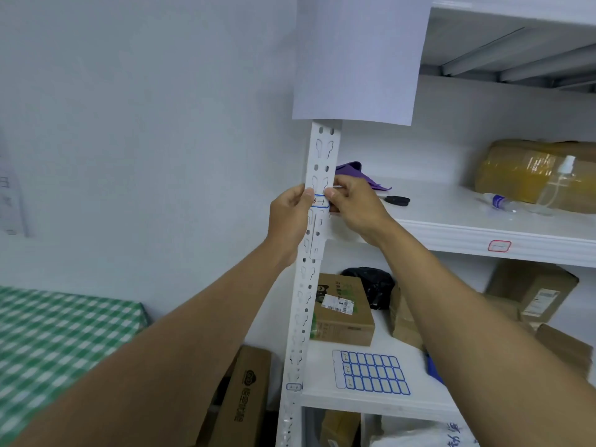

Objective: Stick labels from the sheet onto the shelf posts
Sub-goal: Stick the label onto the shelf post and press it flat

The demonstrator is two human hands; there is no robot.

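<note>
Nearest, at about 5 o'clock in the view, the label sheet [371, 373] lies flat on the lower shelf board [380, 403]. It has three rows of blue-edged labels, and three at its left end have writing on them. One small blue label [293, 386] is already stuck on the shelf post [309, 279] at 6 o'clock, low down.

Farther up, near the middle of the view, both hands meet on the post. The left hand [288, 221] wraps around the post's left edge, thumb on the front. The right hand [353, 204] curls in from 3 o'clock, and its thumb and fingers pinch the right end of the new blue label [320, 201]. The label sits across the post's front, between the two thumbs.

So this step looks like pressing the label down. Next, the thumbs likely need to rub it flat (so no corner lifts), then go back to the sheet for another.

At 3 o'clock, one red label [499, 246] sits on the middle shelf's front edge. Farthest, one white paper [354, 59] hangs at 12 o'clock.
</note>
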